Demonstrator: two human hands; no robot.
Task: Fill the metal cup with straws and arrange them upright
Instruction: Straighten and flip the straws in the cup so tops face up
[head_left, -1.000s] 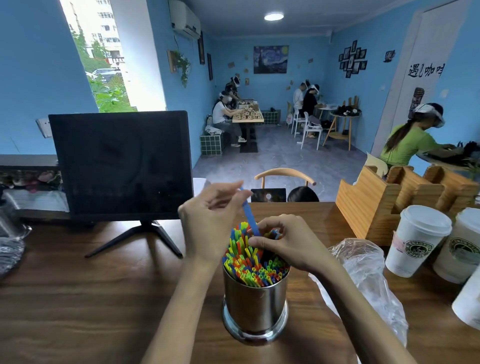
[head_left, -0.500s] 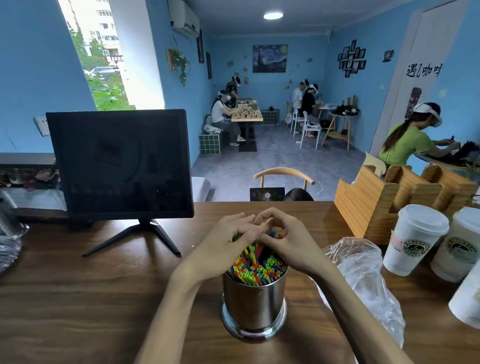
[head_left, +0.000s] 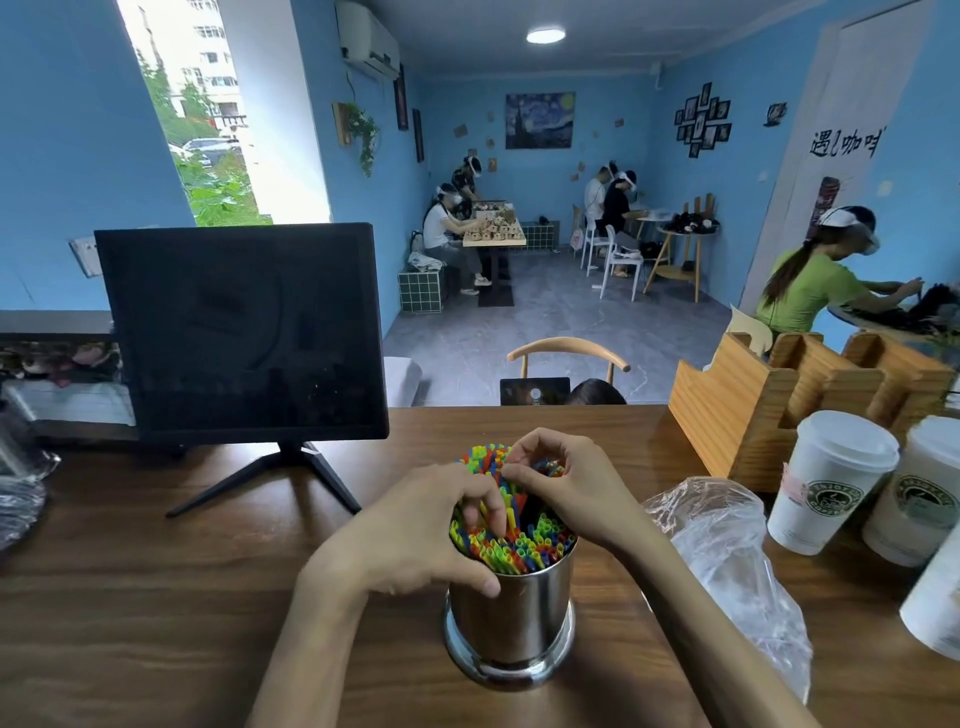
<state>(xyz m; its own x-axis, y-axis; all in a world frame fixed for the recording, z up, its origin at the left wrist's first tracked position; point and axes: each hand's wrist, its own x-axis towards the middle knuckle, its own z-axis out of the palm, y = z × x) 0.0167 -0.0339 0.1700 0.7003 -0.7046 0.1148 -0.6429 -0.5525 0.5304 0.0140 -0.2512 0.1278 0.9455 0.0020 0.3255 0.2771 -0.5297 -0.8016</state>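
Note:
A shiny metal cup (head_left: 511, 618) stands on the wooden counter in front of me, packed with several coloured straws (head_left: 524, 543) that stand upright with their open ends up. My left hand (head_left: 421, 530) rests against the cup's left rim, its thumb on the cup wall and its fingertips pushed in among the straws. My right hand (head_left: 566, 488) curls over the far right of the bundle, pinching a few straw tops between thumb and fingers. A taller clump of straws (head_left: 480, 457) sticks up behind the hands.
A crumpled clear plastic bag (head_left: 727, 561) lies right of the cup. Paper cups with lids (head_left: 826, 483) and a wooden holder (head_left: 753, 410) stand at the right. A dark monitor on a stand (head_left: 244, 338) is at the left back.
The blue straw held above the cup has gone down into the bundle. Both hands have lowered onto the straw tops, the left hand now gripping at the cup's rim.

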